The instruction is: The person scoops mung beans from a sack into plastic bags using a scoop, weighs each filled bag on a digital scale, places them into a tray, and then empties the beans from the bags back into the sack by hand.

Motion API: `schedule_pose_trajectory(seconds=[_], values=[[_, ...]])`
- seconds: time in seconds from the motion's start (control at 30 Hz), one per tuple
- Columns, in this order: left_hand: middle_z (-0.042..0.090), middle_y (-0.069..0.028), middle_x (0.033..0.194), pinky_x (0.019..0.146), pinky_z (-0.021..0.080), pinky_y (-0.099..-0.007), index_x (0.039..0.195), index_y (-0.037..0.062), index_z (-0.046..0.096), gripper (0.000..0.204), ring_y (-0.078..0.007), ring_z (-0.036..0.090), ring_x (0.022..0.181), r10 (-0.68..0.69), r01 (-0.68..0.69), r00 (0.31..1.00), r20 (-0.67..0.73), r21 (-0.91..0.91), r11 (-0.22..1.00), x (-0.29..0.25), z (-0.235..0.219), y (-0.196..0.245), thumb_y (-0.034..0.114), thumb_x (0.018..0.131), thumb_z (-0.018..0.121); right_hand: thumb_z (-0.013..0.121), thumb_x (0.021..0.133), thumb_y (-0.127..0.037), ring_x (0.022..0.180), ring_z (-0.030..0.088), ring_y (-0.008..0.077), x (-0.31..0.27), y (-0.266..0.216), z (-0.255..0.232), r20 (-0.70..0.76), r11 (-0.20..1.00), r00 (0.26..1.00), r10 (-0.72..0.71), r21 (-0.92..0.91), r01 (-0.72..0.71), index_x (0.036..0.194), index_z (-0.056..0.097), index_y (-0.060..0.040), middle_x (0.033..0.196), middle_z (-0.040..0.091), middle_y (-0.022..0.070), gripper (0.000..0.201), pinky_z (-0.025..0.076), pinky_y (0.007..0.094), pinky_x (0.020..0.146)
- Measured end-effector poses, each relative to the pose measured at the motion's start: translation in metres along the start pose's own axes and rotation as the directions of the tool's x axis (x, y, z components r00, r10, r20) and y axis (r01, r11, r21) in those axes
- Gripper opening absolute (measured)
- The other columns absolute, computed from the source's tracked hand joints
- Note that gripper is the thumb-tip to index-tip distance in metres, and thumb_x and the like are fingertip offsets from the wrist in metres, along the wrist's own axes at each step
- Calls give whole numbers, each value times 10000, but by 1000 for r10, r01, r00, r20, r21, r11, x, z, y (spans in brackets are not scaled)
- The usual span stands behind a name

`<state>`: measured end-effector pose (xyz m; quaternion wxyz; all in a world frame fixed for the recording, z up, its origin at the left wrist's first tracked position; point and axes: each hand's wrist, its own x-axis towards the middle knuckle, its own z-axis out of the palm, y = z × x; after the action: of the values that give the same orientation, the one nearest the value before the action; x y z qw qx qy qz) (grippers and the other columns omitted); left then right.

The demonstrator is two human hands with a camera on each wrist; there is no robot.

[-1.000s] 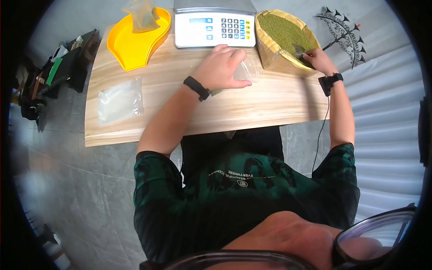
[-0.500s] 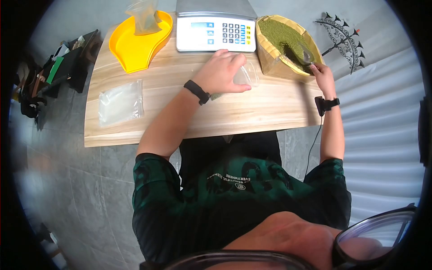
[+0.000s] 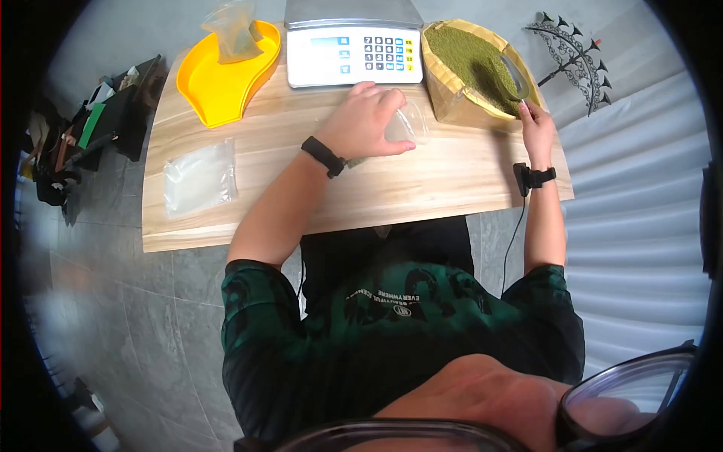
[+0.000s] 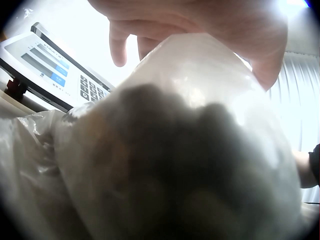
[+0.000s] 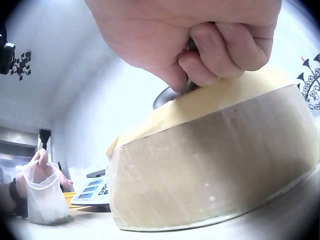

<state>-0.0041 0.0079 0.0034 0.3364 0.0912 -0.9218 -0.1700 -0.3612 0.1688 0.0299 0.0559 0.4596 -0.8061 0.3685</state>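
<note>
In the head view my left hand [image 3: 361, 124] holds up a clear plastic bag [image 3: 409, 124], thumb and fingers spread at its open mouth. The right wrist view shows this bag [image 5: 47, 197] upright on the table with a little material at the bottom. Dark shapes blur through its film in the left wrist view. My right hand [image 3: 538, 134] grips the handle of a metal scoop [image 3: 515, 75] with curled fingers. The scoop, heaped with green grains, is over the front right rim of a brown paper sack [image 3: 459, 105] full of the same small green grains [image 3: 467, 56].
A white digital scale [image 3: 354, 56] stands at the back middle of the wooden table [image 3: 429, 181]. Left of it is a yellow tray [image 3: 218, 87] holding a filled clear bag [image 3: 237, 38]. Flat clear bags [image 3: 199, 179] lie at the left. A white curtain [image 3: 633, 203] hangs at the right.
The scoop has risen from down in the grains to the sack's rim and now carries a heap of them. My right hand has shifted slightly towards me; the left stays at the bag.
</note>
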Motion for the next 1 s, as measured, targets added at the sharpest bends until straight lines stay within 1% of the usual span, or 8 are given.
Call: schedule_pose_trajectory(seconds=[0.17,0.4,0.47,0.6,0.67,0.87,0.97,1.0], values=[[655,-141,1001,1037,362,-440,1065,33,568,573,-318,609,1006,0,0,1000,-7,-10,1000,0,1,-3,411,702,800,603,961,-251,831,649,164,1,8,8,-104,990,994,-38,130,52,1132,658,51,894,714,151,351,486,285,767],[650,-142,999,1020,375,-437,1061,30,564,575,-324,606,1002,29,-29,999,-41,10,1000,-1,3,-3,417,706,797,621,956,-215,801,606,120,-6,6,8,-86,970,995,-48,236,67,1131,654,64,888,706,87,331,475,269,735],[648,-141,996,1019,375,-437,1059,30,562,575,-322,606,1002,25,-24,999,-39,18,1000,-1,2,-3,419,706,797,640,945,-190,813,600,99,-14,1,0,87,979,996,-36,202,18,1130,659,59,894,701,62,311,474,254,732],[645,-141,998,1020,374,-433,1056,32,552,572,-319,605,1005,48,-48,997,-63,1,999,-1,4,-5,418,710,794,656,936,-172,824,600,89,-53,-29,-7,237,943,971,7,321,-86,1123,668,53,911,706,53,293,477,244,749],[645,-141,999,1021,373,-431,1054,34,547,569,-319,605,1005,51,-52,997,-65,-2,999,-2,4,-4,417,713,792,658,938,-168,814,587,87,-71,-48,-9,361,916,925,-122,399,-35,1120,676,42,919,705,48,279,476,241,753],[653,-135,1001,1022,369,-436,1035,44,532,554,-310,613,1005,10,-10,999,-33,7,1000,0,4,-2,419,719,791,654,936,-185,805,594,122,-84,-95,-13,521,914,813,-262,405,35,1121,668,29,909,709,92,284,485,279,769],[658,-128,990,1033,362,-449,1034,46,533,552,-309,618,996,15,-16,999,-44,-4,1000,-1,3,-2,426,724,787,654,927,-230,704,589,173,-67,-103,-16,595,956,748,-295,186,229,1098,663,24,804,671,171,306,477,310,684],[659,-127,988,1039,358,-454,1030,46,534,551,-309,619,992,7,-7,999,-36,-5,1000,-1,3,-2,431,727,784,654,927,-230,704,589,173,-62,-108,-18,594,955,748,-298,188,231,1098,663,24,804,671,171,306,477,310,684]])
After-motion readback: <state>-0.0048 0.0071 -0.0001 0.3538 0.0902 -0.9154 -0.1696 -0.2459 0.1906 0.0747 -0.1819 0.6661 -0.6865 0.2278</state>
